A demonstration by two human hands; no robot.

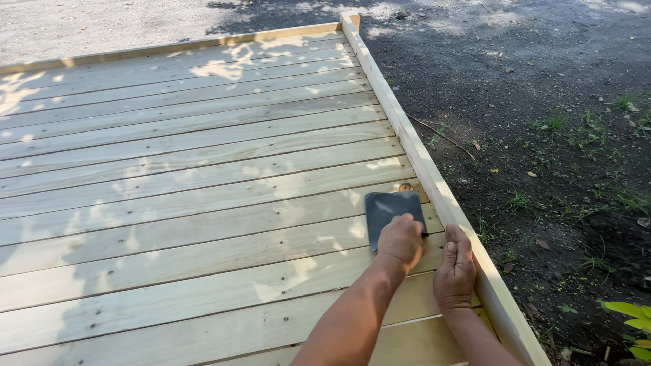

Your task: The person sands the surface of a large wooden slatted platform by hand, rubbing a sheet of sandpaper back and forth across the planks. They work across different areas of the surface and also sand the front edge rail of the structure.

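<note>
Two bare forearms reach up from the lower edge of the view, side by side and close together. The left hand (400, 240) lies palm down with its back toward the camera, wrist straight, fingers (405, 219) curled forward and pressed flat on what lies beneath them. The right hand (455, 269) sits just beside it, nearly touching, turned more on its edge, with knuckles up and the thumb stretched forward along the top. Its fingers are folded under and hidden from view. Both elbows are out of frame.
</note>
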